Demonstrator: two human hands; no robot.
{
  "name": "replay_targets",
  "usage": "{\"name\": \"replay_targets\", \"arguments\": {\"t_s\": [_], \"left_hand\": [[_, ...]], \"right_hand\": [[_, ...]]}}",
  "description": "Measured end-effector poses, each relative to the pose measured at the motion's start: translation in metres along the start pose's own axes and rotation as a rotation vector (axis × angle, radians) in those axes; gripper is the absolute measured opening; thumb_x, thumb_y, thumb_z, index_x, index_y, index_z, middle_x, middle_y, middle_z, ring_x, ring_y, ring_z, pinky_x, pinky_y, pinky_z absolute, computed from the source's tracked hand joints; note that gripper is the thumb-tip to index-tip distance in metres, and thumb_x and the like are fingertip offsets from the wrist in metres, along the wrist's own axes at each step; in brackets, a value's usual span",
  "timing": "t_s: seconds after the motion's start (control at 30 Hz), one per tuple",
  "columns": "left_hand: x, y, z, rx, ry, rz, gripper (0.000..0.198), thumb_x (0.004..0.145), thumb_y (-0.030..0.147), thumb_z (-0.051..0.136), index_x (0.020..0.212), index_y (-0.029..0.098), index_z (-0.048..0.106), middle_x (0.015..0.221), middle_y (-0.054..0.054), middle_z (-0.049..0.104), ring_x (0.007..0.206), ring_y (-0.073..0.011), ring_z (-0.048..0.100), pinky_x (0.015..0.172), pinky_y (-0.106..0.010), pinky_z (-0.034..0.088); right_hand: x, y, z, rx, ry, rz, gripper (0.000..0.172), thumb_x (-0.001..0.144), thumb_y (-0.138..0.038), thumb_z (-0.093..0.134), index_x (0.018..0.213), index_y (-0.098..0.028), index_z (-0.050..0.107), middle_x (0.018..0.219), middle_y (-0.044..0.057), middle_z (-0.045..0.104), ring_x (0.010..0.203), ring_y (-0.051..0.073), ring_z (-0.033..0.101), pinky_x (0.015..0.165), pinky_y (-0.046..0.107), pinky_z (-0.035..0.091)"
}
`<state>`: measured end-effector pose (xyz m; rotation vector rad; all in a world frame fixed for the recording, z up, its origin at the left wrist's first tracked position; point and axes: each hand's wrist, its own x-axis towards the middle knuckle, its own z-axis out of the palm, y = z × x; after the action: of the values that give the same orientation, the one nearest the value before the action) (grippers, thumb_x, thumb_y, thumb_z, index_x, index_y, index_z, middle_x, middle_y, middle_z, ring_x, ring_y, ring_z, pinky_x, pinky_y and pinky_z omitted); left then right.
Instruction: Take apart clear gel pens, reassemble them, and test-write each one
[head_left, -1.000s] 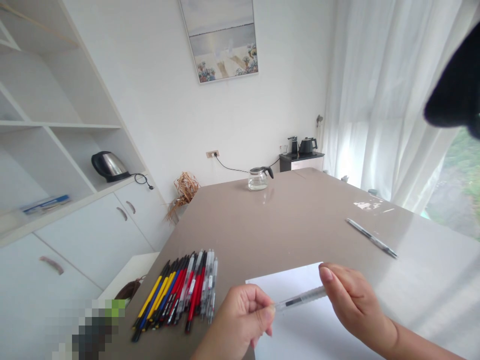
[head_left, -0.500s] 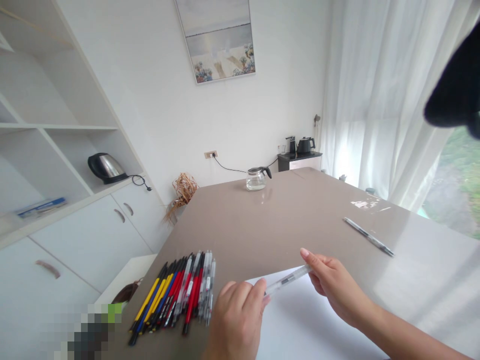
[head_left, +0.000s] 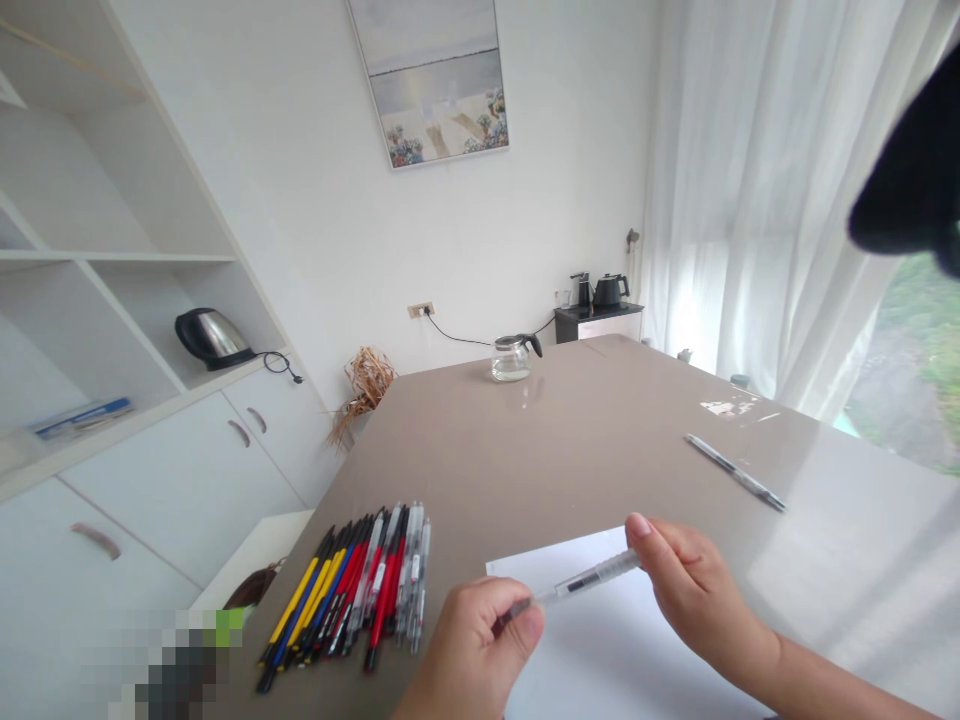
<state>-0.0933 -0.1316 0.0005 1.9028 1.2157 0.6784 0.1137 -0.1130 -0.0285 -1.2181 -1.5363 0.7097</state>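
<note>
Beige counter (head_left: 570, 440) carries white paper (head_left: 600, 640). Above it, left hand (head_left: 472, 660) pinches the clear pen (head_left: 581, 580) tip; right hand (head_left: 694, 590) grips its barrel. Judged step: pulling the pen apart; next requires steady opposing pull.

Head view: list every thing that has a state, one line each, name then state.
Clear pen: held level above the paper, one end in each hand.
Left hand: pinching the pen's tip end.
Right hand: gripping the pen's other end.
Paper: flat on the table.
Pen row: lying side by side.
Lone pen: lying apart.
Glass jug: upright.
</note>
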Motion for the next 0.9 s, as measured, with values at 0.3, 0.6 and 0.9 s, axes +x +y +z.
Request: {"name": "replay_targets", "arguments": {"t_s": [0.3, 0.6, 0.9], "left_hand": [[-0.002, 0.000, -0.002, -0.222, -0.183, -0.066, 0.041, 0.073, 0.053, 0.040, 0.061, 0.014, 0.048, 0.054, 0.004, 0.034, 0.053, -0.0076, 0.031, 0.049, -0.019, 0.026], [0.006, -0.007, 0.012, 0.513, 0.310, 0.416, 0.015, 0.076, 0.022, 0.044, 0.084, 0.021, 0.057, 0.067, -0.002, 0.060, 0.061, -0.0145, 0.053, 0.055, -0.023, 0.039], [0.004, -0.001, 0.011, 0.907, 0.611, 0.673, 0.014, 0.075, 0.020, 0.051, 0.088, 0.018, 0.056, 0.054, 0.000, 0.051, 0.049, -0.0120, 0.047, 0.050, -0.025, 0.034]], "right_hand": [[-0.004, -0.008, -0.012, -0.163, 0.072, -0.457, 0.029, 0.081, -0.016, 0.031, 0.055, -0.018, 0.019, 0.052, -0.004, 0.021, 0.047, 0.008, 0.022, 0.048, 0.025, 0.019], [0.009, -0.005, -0.003, 0.165, -0.085, 0.178, 0.039, 0.080, -0.043, 0.033, 0.053, -0.019, 0.018, 0.053, -0.004, 0.014, 0.048, 0.007, 0.016, 0.044, 0.022, 0.017], [0.008, -0.014, 0.004, 0.246, -0.160, 0.471, 0.045, 0.073, -0.054, 0.038, 0.052, -0.019, 0.018, 0.048, -0.006, 0.015, 0.044, 0.007, 0.015, 0.041, 0.022, 0.014]]}}
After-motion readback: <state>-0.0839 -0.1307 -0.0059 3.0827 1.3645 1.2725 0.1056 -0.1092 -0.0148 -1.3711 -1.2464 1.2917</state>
